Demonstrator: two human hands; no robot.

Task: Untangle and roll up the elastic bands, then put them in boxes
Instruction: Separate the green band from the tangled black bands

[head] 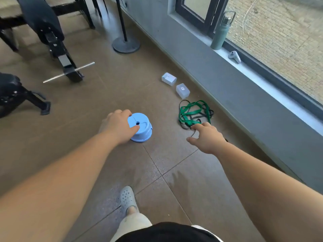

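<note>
- While I watch through the head camera, the left hand (118, 127) is clamped on a blue stool (144, 132) standing on the floor (87, 105). Its fingers curl over the far rim and the thumb lies across the round top, beside the centre hole.
- The right hand (208, 139) is spread with the thumb out to the side. Its fingertips (194, 126) touch the near edge of the elastic bands (193, 111). I see no band pinched; the fingers are extended, not closed.
- The two hands are well apart, one on the stool and one at the tangle.
- The elastic bands lie in one tangled heap on the floor, wide green loops mixed with thin black ones. The heap is near the foot of the grey wall, to the right of the stool and clear of it. One thin black strand trails out toward the right thumb.
- The nearer box (182, 90), translucent, lies on the floor just beyond the tangle. The farther box (169, 79) is just past it. I cannot tell whether the lids are on.
- On the window sill (253, 74) a green bottle (221, 32) stands upright, and a white controller (234, 56) lies near it.
- Upper left: a black exercise machine (57, 44) with a metal bar (69, 72) across its foot, and a round stand base (126, 44) with a pole.
- Bottom centre: one foot in a grey perforated clog (128, 199), flat on the floor between my two arms.
</note>
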